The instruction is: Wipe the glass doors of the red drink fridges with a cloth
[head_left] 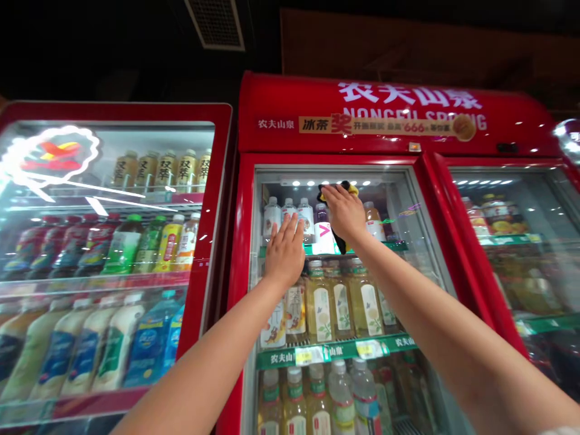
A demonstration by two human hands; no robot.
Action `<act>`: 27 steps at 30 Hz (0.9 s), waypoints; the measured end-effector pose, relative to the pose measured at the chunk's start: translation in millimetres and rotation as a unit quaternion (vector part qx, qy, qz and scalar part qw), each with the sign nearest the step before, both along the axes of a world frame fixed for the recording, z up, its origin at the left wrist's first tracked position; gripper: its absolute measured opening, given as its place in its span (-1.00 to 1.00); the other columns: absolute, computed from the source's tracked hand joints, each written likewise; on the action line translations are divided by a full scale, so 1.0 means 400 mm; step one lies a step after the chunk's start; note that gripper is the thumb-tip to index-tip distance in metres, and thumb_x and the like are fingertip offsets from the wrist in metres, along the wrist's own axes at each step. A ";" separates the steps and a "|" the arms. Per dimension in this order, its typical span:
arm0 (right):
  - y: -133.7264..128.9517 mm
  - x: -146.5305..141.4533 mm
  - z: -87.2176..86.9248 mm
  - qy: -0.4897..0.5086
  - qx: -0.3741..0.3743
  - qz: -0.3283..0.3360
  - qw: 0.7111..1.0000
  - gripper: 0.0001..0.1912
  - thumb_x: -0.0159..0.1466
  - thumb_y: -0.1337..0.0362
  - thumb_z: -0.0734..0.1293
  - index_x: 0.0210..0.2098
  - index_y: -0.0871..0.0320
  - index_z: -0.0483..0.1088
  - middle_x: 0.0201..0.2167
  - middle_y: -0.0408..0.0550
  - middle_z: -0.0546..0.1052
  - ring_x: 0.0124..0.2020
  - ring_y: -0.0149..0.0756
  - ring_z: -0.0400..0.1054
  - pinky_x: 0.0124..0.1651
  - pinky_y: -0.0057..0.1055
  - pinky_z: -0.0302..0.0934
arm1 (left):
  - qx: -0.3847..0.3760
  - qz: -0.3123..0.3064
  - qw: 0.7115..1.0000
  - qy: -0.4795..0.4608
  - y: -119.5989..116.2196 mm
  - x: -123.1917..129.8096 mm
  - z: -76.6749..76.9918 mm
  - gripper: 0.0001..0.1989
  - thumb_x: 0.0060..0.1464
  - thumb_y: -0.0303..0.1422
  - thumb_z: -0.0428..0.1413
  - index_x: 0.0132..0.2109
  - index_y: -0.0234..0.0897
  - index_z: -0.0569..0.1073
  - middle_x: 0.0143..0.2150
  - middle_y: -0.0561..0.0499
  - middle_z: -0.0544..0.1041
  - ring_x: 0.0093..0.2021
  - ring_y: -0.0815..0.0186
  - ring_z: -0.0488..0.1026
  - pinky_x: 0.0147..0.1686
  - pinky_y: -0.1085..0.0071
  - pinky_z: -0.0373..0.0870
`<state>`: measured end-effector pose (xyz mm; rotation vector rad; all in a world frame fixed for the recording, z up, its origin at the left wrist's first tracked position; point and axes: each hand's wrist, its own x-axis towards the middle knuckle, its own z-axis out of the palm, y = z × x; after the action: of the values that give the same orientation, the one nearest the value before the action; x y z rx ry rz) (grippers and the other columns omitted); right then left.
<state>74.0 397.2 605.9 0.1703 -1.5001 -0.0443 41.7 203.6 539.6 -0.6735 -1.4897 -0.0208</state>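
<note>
My left hand lies flat with fingers stretched out on the glass door of a red drinks fridge. Higher up and to the right, my right hand presses a black and yellow cloth to the same glass near its top. The cloth shows above the fingers and hangs below the palm. Behind the glass stand bottles with white labels on the top shelf and yellowish drink bottles on the shelf below. Both arms reach up from the bottom of the view.
The red door frame surrounds the glass. A second fridge with several rows of bottles stands at the left. Another glass door adjoins at the right. A lettered red header runs above, with a ceiling vent overhead.
</note>
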 end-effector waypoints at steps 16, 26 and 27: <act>0.262 0.018 -0.026 0.026 -0.112 -0.012 0.993 -0.38 0.38 0.41 0.08 0.39 0.00 0.26 0.37 -0.03 0.36 0.38 0.09 0.21 0.23 0.13 0.23 | -0.010 -0.024 1.000 0.005 0.189 0.010 0.002 -0.41 0.25 -0.50 -0.08 0.40 -0.32 0.24 0.49 -0.16 0.19 0.51 0.12 0.06 0.49 -0.04 -0.03; 0.373 0.047 -0.008 -0.050 -0.079 -0.058 0.994 -0.38 0.39 0.42 0.06 0.42 0.12 0.20 0.45 -0.08 0.23 0.45 -0.02 0.08 0.34 -0.03 0.14 | -0.027 -0.001 1.000 0.004 0.297 0.033 -0.003 -0.44 0.27 -0.49 -0.09 0.40 -0.38 0.26 0.50 -0.15 0.16 0.51 0.12 0.05 0.50 0.00 -0.03; 0.390 0.052 -0.006 -0.051 -0.096 -0.070 0.992 -0.38 0.40 0.41 0.05 0.43 0.14 0.18 0.45 -0.06 0.21 0.45 0.01 0.08 0.34 0.00 0.13 | -0.027 -0.003 1.000 0.004 0.307 0.034 -0.004 -0.44 0.27 -0.49 -0.08 0.40 -0.37 0.26 0.50 -0.14 0.15 0.51 0.13 0.05 0.50 0.00 -0.02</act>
<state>94.8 553.3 603.4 -0.0901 -1.6060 -0.0041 55.1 326.3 537.9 -0.7199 -1.4848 0.0177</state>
